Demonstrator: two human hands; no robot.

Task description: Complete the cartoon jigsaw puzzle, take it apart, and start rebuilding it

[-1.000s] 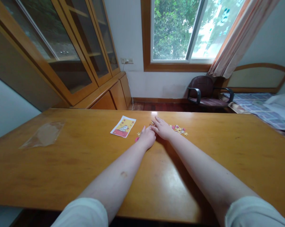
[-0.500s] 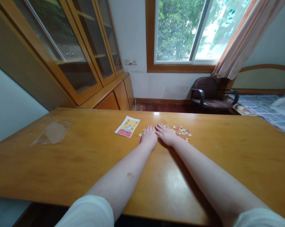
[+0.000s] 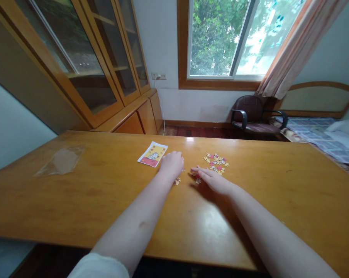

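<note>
My left hand is closed, its fingers bent down over the table, and the fingertips are hidden. A few small puzzle pieces show along its right and lower side. With fingers stretched out, my right hand is held low, palm down, over several yellow and pink puzzle pieces. Beyond it lies a looser group of jigsaw pieces in yellow, pink and white. A picture card with a white cartoon animal on yellow and pink lies just left of my left hand.
The wooden table spans the view. A clear plastic bag lies flat at its left. Past the far edge are a glass-door cabinet, an armchair and a bed.
My hands have drawn apart, the left one leftward and curled, the right one toward me and to the right. Pieces that were under them now show between them and beyond the right hand.
</note>
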